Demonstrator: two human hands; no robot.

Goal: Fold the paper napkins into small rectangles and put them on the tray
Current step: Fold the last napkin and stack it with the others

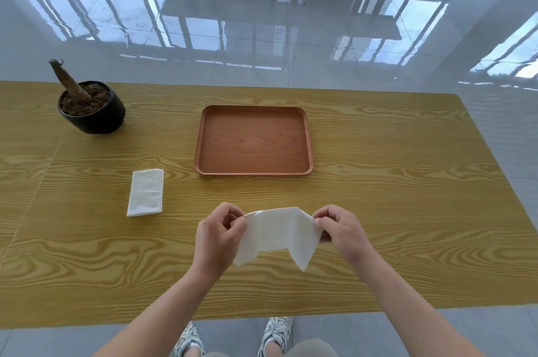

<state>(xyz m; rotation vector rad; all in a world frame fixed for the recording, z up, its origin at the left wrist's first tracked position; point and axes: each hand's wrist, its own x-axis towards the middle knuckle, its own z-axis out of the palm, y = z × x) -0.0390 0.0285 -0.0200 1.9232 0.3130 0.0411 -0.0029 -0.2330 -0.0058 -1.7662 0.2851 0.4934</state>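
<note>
A white paper napkin (pixel 276 235) hangs spread in the air above the near part of the table, its lower corners drooping. My left hand (pixel 217 237) pinches its upper left corner and my right hand (pixel 342 233) pinches its upper right corner. A second napkin (pixel 146 192), folded into a flat white rectangle, lies on the table to the left, apart from both hands. The brown wooden tray (pixel 253 170) sits beyond my hands at the table's middle, with nothing in it.
A black pot (pixel 96 120) filled with soil and a cut brown stem stands at the far left of the yellow wood-grain table (pixel 407 182). A glossy tiled floor lies past the far edge. My shoes show below the near edge.
</note>
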